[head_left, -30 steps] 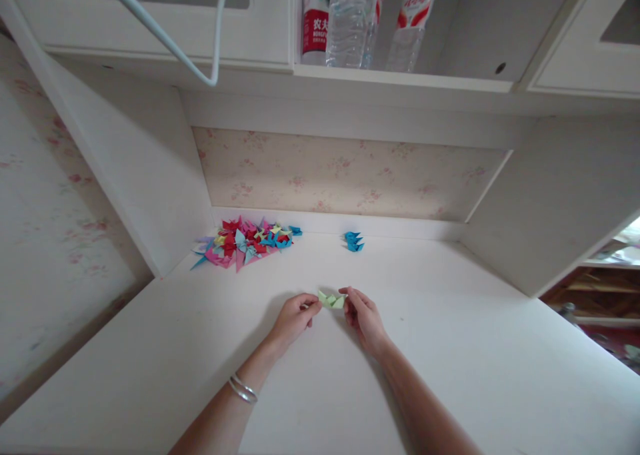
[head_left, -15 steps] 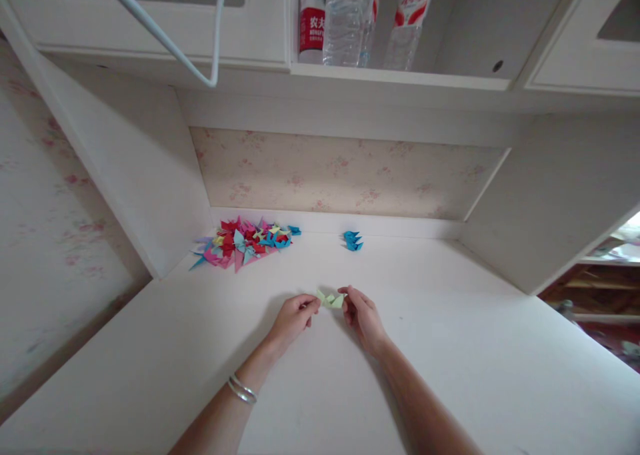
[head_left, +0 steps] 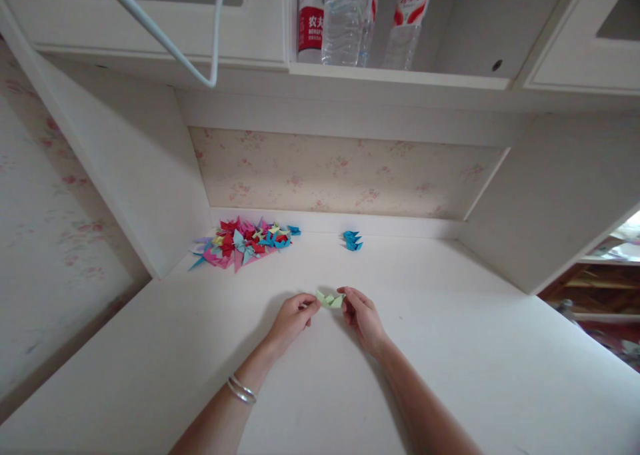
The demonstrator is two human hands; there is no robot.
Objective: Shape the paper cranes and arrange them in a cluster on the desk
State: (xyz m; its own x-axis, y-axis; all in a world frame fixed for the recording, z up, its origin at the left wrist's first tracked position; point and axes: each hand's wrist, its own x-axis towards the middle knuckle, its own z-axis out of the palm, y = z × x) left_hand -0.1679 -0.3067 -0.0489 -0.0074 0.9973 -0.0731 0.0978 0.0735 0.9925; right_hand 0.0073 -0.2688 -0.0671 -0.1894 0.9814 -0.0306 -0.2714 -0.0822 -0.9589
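Folded pale green paper (head_left: 329, 301) with small peaks, pinched by nearly closed left fingers (head_left: 306, 298) and right fingers (head_left: 354, 297)

Slim silver bangles (head_left: 243, 388), left wrist (head_left: 267, 353)

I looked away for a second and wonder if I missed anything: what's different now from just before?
Nothing visibly moved beyond a slight shift of the whole view; nothing was taken up or let go. The left hand still pinches one end of the green folded paper, with the right hand at the other. The colorful pile and blue folded pieces stayed put.
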